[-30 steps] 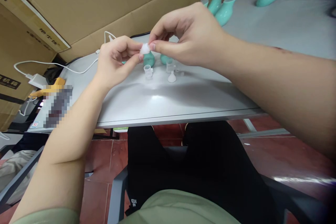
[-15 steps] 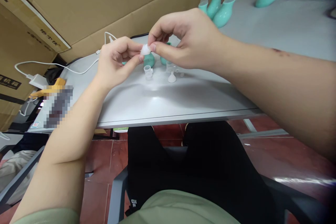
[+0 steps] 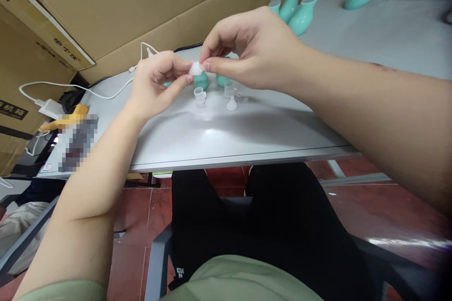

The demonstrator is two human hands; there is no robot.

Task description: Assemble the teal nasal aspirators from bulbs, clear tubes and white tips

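Both hands meet above the table (image 3: 247, 136), pinching one small white piece (image 3: 195, 68) between them: the left hand (image 3: 155, 82) closes thumb and forefinger on it from 9 o'clock, the right hand (image 3: 254, 49) closes its fingertips on it from 3 o'clock, and the piece sits in the air just over the far middle of the tabletop. The piece is tiny and mostly covered by fingertips, so its exact shape cannot be told. The likely trouble is a slip: with so little to grip, a twist or an uneven squeeze could pop it out, and it could bounce off the smooth top and drop to the floor (image 3: 370, 202) at 6 o'clock. Directly under the hands stand loose parts, a clear cap (image 3: 199, 96) and a small funnel (image 3: 231, 103), with teal bulbs (image 3: 202, 80) just behind; a lowered wrist could knock these over or scatter them. At 12 to 1 o'clock three finished teal pieces (image 3: 300, 4) stand upright near the right hand's knuckles, within reach of a careless backward sweep. A white cable (image 3: 88, 87) trails at 9 o'clock beside the left forearm and could snag it. The cardboard (image 3: 141, 4) walls in the far side.
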